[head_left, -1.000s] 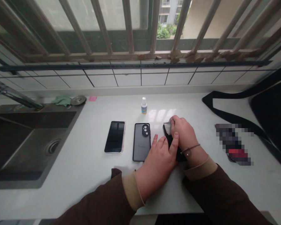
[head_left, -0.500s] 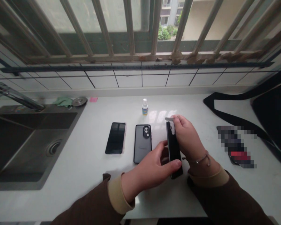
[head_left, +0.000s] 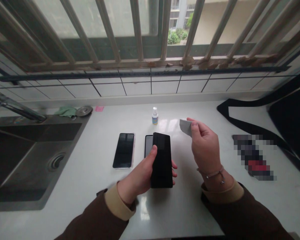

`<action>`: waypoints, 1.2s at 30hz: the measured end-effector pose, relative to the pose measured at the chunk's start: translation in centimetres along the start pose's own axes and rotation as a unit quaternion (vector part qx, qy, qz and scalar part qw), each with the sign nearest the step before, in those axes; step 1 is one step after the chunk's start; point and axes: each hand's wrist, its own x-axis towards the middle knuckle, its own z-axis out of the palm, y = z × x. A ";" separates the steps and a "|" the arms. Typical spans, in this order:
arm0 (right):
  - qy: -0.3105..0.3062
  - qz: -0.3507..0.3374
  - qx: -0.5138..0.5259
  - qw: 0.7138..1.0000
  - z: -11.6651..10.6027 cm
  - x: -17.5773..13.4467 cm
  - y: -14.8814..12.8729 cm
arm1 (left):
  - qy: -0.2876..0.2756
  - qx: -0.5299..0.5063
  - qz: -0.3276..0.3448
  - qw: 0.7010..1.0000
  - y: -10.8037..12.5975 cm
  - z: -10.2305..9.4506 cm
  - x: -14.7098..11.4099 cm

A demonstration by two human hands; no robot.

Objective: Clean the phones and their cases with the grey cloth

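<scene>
My left hand (head_left: 142,175) grips a black phone (head_left: 162,163), its thumb on the left edge and its fingertips showing past the right edge. The dark screen faces me. Raised to the right of it, my right hand (head_left: 205,143) pinches a small grey cloth (head_left: 186,127), apart from the phone. Partly hidden behind the held phone lies a phone case or cased phone (head_left: 148,143) with a black rim. To the left, a second phone (head_left: 124,150) in a clear case lies screen up. A small white spray bottle (head_left: 155,116) stands upright farther back.
On the left is a dark sink (head_left: 37,166) with a chrome faucet (head_left: 17,108). Near it lie a green cloth (head_left: 66,111), a metal drain strainer (head_left: 84,111) and a pink piece (head_left: 99,109). A black strap (head_left: 255,125) and a blurred-out item (head_left: 255,158) lie on the right.
My left hand has moved left with the phone and turned its screen toward me. My right hand with the cloth has come away from the phone, to the right.
</scene>
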 end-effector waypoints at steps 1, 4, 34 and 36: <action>-0.021 -0.032 -0.026 0.999 0.1 -0.4 -0.3 | -0.008 0.000 -0.010 1.000 -0.2 -0.3 0.4; -0.144 -0.141 -0.067 0.977 1.0 -1.9 -1.1 | -0.039 -0.014 -0.010 0.999 -1.2 -0.4 0.9; -0.024 -0.065 0.063 0.996 0.1 -4.0 -3.9 | 0.009 -0.083 0.148 0.985 1.8 -0.6 -1.0; -0.040 -0.122 0.002 0.992 0.1 -3.2 -3.6 | -0.015 -0.078 0.130 0.988 1.6 -0.7 -1.2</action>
